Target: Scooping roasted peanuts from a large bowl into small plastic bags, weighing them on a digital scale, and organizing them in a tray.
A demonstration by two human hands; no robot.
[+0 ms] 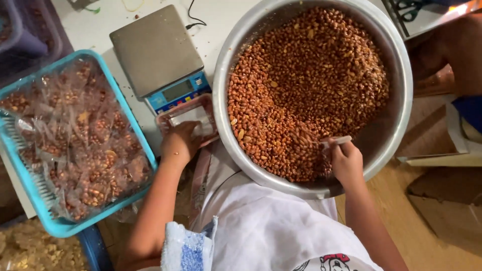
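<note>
Steel bowl [396,108] hides part of the right hand [345,163] gripping a scoop [335,142]; left hand [179,142] clasps a bag [191,118].

Soft, even indoor light; mild glare on the metal bowl [401,90] rim at right. Upper left corner dim. Edges slightly soft and bent.

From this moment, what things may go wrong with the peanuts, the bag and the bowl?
1. The big metal bowl seems to sit partly past the table edge, over the lap; leaning on it might tip it.
2. The left hand holds a small clear bag beside the bowl; peanuts carried across may drop between them.
3. The right hand digs a scoop near the rim, so nuts could be pushed over it.
</note>
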